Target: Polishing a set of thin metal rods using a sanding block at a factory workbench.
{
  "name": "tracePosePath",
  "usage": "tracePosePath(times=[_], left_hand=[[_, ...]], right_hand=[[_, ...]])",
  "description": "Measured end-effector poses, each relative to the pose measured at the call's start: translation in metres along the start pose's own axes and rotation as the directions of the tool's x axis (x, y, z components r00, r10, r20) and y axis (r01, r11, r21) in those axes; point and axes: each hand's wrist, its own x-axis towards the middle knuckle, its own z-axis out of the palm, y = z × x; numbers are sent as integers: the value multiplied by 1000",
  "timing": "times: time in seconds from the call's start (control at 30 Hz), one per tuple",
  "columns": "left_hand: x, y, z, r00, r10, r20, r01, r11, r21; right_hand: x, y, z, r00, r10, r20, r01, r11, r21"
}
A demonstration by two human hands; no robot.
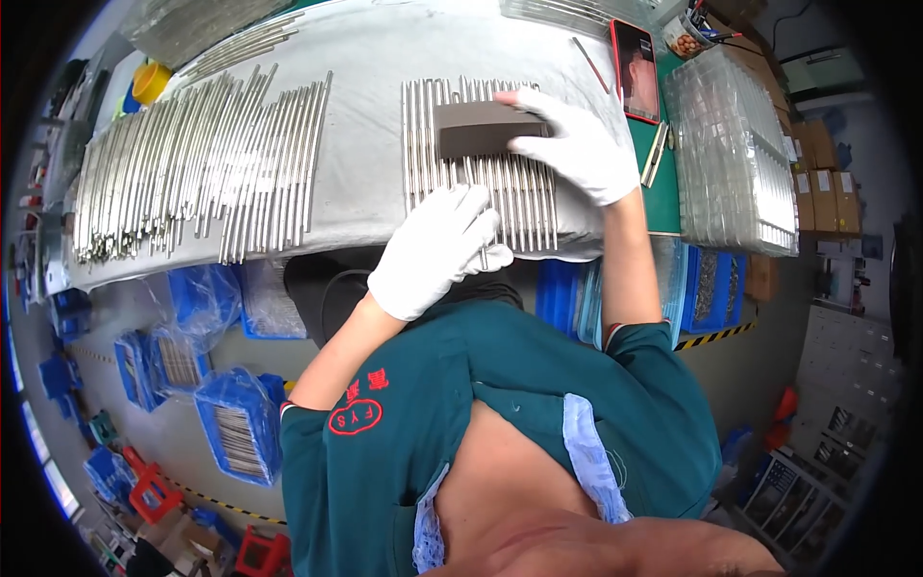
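Note:
My right hand [582, 144], in a white glove, grips the right end of a dark grey-brown rectangular block [471, 142], thumb at its near side and a bare fingertip at the far edge. That block lies across a row of slim metal rods [529, 197] laid side by side on the pale table cover. My left hand [433, 250], also gloved, is closed at the near ends of this row. Between its thumb and fingers a short length of a metal rod [484, 258] shows; the rest of that rod is hidden by the glove.
A larger row of metal rods [197, 159] covers the table's left. On the right are a phone in a red case [636, 72], a stack of clear plastic trays [735, 149] and a cup [685, 37]. Blue bins [236, 423] stand on the floor below.

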Motion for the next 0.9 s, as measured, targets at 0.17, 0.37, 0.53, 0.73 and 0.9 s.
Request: tracePosePath(times=[0.17,0.37,0.53,0.73,0.9], left_hand=[[0,-1,-4,998,5,-65,-1,998,64],[-3,-3,-11,1000,-15,22,12,992,128],[-6,-6,-5,1000,-11,18,7,984,179],[-7,-11,-4,998,8,63,-20,982,187],[-6,-16,4,996,12,84,-34,965,260]], right_hand=[[-1,4,10,998,-60,-34,58,996,-68],[-42,22,-5,797,177,-577,30,943,331],[-66,39,18,558,138,-818,25,983,183],[-87,48,30,470,146,-871,112,968,223],[-82,51,32,489,180,-854,51,971,234]])
